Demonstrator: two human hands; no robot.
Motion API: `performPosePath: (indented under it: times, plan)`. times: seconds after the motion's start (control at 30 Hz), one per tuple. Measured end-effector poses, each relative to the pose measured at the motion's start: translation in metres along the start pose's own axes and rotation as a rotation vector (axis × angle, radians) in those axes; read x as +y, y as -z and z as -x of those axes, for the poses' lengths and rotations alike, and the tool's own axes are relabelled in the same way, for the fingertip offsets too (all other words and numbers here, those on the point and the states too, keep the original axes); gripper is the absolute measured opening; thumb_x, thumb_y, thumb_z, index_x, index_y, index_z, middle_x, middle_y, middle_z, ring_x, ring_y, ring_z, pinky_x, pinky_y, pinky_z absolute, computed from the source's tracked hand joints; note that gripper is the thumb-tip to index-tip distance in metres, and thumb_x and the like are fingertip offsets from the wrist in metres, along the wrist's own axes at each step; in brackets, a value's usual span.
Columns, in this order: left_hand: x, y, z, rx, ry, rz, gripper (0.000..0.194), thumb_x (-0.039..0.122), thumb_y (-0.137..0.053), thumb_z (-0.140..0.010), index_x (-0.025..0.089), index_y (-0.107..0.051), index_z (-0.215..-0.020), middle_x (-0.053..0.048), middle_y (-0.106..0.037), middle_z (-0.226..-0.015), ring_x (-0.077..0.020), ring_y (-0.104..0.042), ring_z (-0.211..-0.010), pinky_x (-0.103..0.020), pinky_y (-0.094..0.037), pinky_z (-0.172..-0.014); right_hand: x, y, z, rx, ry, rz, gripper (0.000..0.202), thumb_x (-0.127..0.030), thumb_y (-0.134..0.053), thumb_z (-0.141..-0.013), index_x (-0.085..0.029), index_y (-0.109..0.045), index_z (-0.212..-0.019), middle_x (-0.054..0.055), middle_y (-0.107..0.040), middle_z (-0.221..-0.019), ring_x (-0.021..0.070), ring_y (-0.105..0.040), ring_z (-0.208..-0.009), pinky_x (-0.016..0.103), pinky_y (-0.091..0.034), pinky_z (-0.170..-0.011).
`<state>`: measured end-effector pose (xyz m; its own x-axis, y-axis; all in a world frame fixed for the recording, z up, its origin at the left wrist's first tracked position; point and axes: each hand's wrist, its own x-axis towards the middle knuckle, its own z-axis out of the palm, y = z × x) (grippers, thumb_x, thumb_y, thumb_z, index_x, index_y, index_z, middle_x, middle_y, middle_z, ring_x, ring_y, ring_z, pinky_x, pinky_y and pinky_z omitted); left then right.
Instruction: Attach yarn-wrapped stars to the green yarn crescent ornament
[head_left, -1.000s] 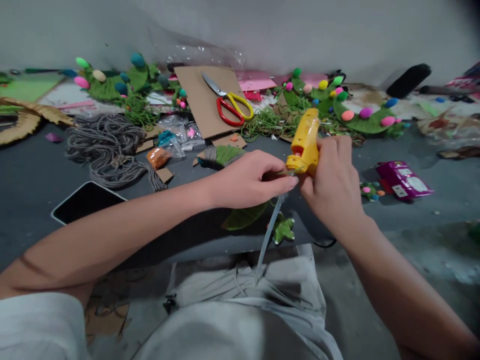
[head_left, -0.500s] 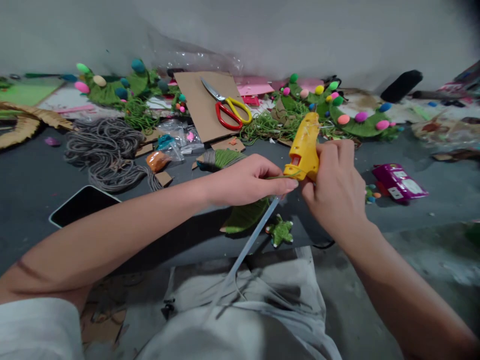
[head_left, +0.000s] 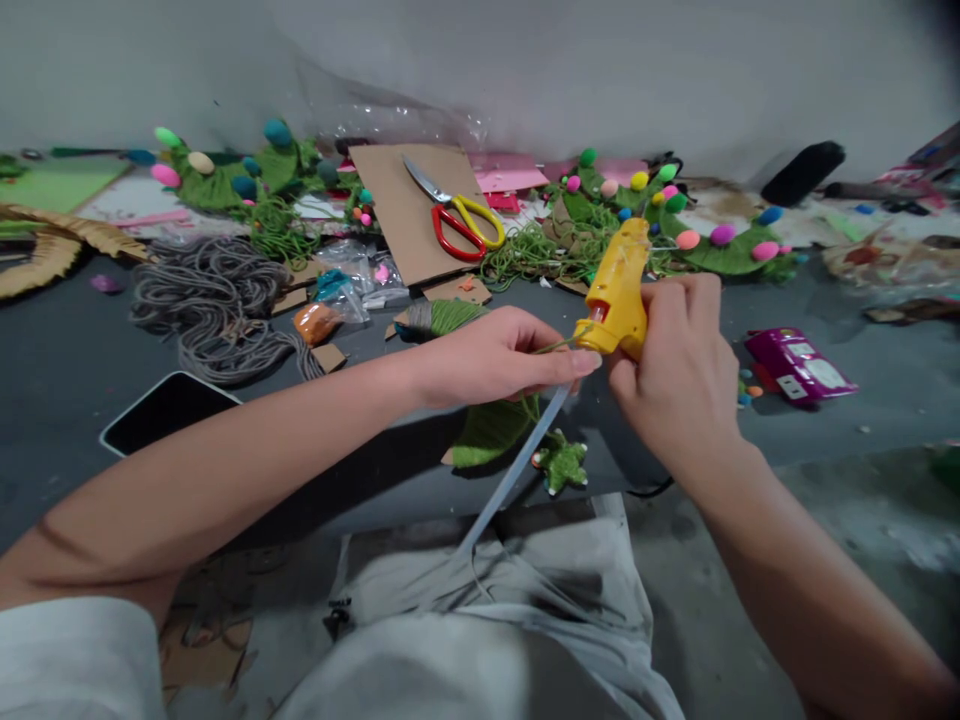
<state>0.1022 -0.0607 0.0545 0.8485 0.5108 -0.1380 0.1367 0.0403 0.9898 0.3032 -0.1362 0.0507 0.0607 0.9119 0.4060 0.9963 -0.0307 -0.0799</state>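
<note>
My right hand (head_left: 679,380) is closed around the handle of a yellow glue gun (head_left: 616,285), whose nozzle points up and away. A long translucent glue stick (head_left: 517,470) slants down from below the gun's rear, over my lap. At the gun's rear end, my left hand (head_left: 517,355) has thumb and fingers pressed together, with a thin green yarn strand at its fingertips. Beneath my left hand lies a green yarn-wrapped piece (head_left: 487,432), partly hidden. A small green star (head_left: 562,463) with pale tips rests near the table edge.
Red-and-yellow-handled scissors (head_left: 457,220) lie on cardboard (head_left: 394,235) at the back. Grey cord (head_left: 210,300) and a phone (head_left: 169,405) are on the left. A purple packet (head_left: 799,367) sits right. Green wreaths (head_left: 720,250) with coloured balls stand along the wall.
The glue gun and my right hand have shifted slightly right and up. My left fingertips have moved slightly too, and the glue stick has swung a little to the right.
</note>
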Motion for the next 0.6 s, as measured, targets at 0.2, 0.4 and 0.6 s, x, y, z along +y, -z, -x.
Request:
performPosePath:
  times: [0.2, 0.4, 0.6]
  plan:
    - [0.0059, 0.0003, 0.0024, -0.132, -0.024, -0.193, 0.037, 0.045, -0.081, -0.086, 0.014, -0.066, -0.071, 0.005, -0.040, -0.064, -0.0079, -0.031, -0.059, -0.025, -0.022, -0.054, 0.0023, 0.0039, -0.0021, -0.027, -0.037, 0.040, 0.041, -0.023, -0.057, -0.086, -0.015, -0.053, -0.126, 0.023, -0.052, -0.135, 0.0333, -0.065, -0.104, 0.039, -0.053, -0.067]
    - [0.0046, 0.0003, 0.0006, 0.237, -0.272, -0.212, 0.021, 0.032, -0.078, -0.088, 0.016, -0.066, -0.084, 0.006, -0.044, -0.063, -0.0084, -0.036, -0.057, -0.025, -0.027, -0.051, 0.0093, -0.0002, 0.0017, 0.013, -0.004, 0.032, 0.043, -0.021, -0.058, -0.083, -0.018, -0.053, -0.125, 0.021, -0.055, -0.130, 0.0320, -0.066, -0.099, 0.039, -0.053, -0.064]
    - [-0.0015, 0.0028, 0.0016, 0.288, -0.394, -0.321, 0.024, 0.028, -0.074, -0.090, 0.019, -0.080, -0.112, 0.006, -0.040, -0.060, -0.0095, -0.031, -0.054, -0.028, -0.024, -0.050, 0.0088, -0.0009, 0.0039, 0.004, 0.006, 0.057, 0.041, -0.021, -0.060, -0.083, -0.018, -0.053, -0.124, 0.019, -0.056, -0.129, 0.0325, -0.066, -0.102, 0.035, -0.049, -0.059]
